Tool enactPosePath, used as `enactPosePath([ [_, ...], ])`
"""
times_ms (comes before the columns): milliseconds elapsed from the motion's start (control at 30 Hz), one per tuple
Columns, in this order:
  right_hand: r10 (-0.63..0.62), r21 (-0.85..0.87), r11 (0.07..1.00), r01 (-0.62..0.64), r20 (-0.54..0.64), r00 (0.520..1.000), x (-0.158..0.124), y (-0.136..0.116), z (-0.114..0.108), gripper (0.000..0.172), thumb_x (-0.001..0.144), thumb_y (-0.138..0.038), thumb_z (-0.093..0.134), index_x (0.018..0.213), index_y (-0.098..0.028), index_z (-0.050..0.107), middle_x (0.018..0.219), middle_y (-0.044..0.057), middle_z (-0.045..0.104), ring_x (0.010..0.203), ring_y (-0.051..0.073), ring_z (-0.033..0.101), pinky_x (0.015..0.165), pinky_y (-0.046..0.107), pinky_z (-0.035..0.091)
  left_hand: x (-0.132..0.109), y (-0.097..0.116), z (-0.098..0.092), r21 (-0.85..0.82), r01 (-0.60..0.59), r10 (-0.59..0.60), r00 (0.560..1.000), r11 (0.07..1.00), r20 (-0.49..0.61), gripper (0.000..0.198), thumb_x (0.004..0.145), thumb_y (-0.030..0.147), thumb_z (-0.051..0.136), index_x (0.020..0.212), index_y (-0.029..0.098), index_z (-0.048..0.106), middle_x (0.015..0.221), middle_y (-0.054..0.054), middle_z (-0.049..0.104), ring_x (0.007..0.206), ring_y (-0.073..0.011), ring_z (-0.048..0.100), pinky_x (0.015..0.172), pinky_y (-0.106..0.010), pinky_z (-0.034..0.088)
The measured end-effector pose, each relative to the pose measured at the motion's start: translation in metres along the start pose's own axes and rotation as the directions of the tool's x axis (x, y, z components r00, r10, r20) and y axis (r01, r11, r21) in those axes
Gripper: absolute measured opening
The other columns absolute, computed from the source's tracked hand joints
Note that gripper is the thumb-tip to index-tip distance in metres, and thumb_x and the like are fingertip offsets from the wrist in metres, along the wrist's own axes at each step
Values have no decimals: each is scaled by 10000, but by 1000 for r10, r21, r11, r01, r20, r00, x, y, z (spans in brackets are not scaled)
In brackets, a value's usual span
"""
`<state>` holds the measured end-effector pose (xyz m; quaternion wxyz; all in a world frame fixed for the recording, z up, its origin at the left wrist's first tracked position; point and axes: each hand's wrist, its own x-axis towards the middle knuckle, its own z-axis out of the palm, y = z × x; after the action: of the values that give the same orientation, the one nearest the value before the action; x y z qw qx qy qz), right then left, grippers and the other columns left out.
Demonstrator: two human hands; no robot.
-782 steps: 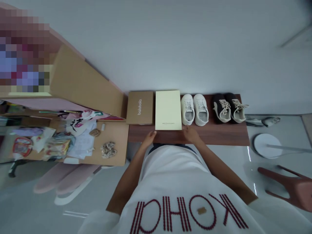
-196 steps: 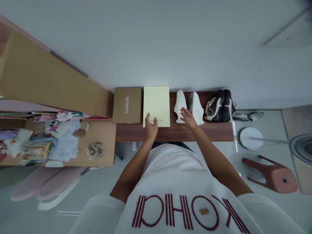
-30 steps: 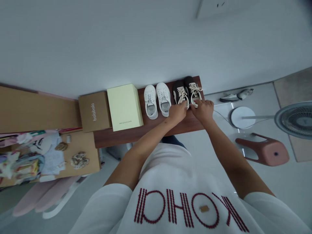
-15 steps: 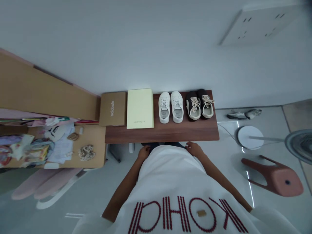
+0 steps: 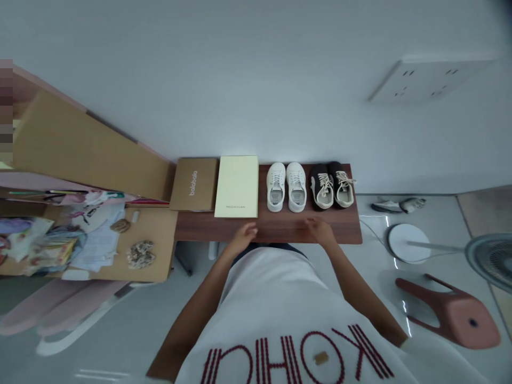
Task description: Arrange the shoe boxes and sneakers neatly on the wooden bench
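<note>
My left hand (image 5: 245,236) is over the front edge of the dark wooden table (image 5: 276,232), just below the pale yellow box (image 5: 237,186). It holds nothing, its fingers apart. My right hand (image 5: 320,230) reaches over the same edge, in front of the white shoes and the black shoes, open with nothing in it. The pair of white shoes (image 5: 286,186) stands in the middle, toes toward the wall. To their right is the pair of black shoes (image 5: 333,185) with cream laces. A brown box (image 5: 194,184) sits left of the yellow one. Both boxes have their lids on.
At the left stands a desk (image 5: 154,229) with papers, bags and a scrunchie (image 5: 141,254). On the floor at the right are a pink stool (image 5: 466,314), a fan (image 5: 490,261) with a round white base, and another pair of shoes (image 5: 398,205). A socket panel (image 5: 432,80) is on the wall.
Both hands have risen from beside my body to over the table's front edge and have come closer together. The view has shifted, so the table's things sit slightly lower.
</note>
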<state>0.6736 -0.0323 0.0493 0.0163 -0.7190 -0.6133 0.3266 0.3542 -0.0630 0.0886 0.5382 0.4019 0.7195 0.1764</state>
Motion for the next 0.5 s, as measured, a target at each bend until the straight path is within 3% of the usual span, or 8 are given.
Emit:
enactPosePath([
  [33,-20,13,1000,21,-52,998,9,-15,0,350,1013,-350,520,1295,-226,688,1360,141,709,1215,317,693,1024,400,531,17,21,18,73,-118,115,992,990,48,422,911,289,698,1324,201,680,1337,-133,719,1266,-260,672,1096,-400,517],
  [100,-19,25,999,22,-120,993,28,-42,3,414,985,-373,589,1353,-190,638,1477,190,612,1304,330,638,1045,391,520,51,59,55,287,-244,252,968,926,10,550,878,259,752,1410,196,626,1577,-178,528,1497,-305,474,1225,-425,386],
  [167,28,45,999,-23,-128,991,43,-59,9,452,951,-392,648,1348,-180,624,1559,222,514,1277,340,653,1010,391,537,78,86,82,413,-167,220,972,895,-85,513,880,240,743,1379,166,653,1656,-209,403,1533,-354,416,1249,-457,343],
  [233,70,120,991,-53,-146,987,54,-61,13,365,935,-388,660,1240,-187,662,1559,216,508,1251,334,665,1007,388,536,96,96,97,398,-94,162,977,913,-141,355,906,251,706,1240,135,731,1618,-221,442,1447,-355,526,1211,-430,399],
  [300,109,282,958,-52,-190,976,61,-51,12,276,918,-410,661,1083,-190,679,1442,194,612,1235,337,663,1022,398,529,105,92,99,270,-92,139,977,958,-160,243,921,274,686,1096,129,771,1495,-200,576,1346,-321,615,1160,-382,456],
  [367,161,534,845,-38,-185,969,64,-33,9,291,882,-476,675,981,-203,651,1225,149,722,1167,338,683,981,412,554,107,81,93,22,-96,98,983,995,-155,232,925,316,678,1040,132,762,1320,-161,697,1266,-294,657,1097,-369,510],
  [433,192,792,607,-69,-62,979,64,-15,9,337,836,-523,700,970,-224,623,1027,81,756,1037,310,723,866,396,595,108,70,88,-335,-25,-1,997,942,-77,281,935,371,645,1072,140,728,1160,-126,753,1148,-271,698,988,-386,578],
  [500,195,928,320,-190,132,972,60,0,14,343,811,-521,713,980,-242,608,908,35,749,901,264,747,732,342,599,111,66,87,-641,103,-91,994,760,52,315,936,400,604,1123,161,688,1042,-102,765,1000,-241,723,857,-383,621],
])
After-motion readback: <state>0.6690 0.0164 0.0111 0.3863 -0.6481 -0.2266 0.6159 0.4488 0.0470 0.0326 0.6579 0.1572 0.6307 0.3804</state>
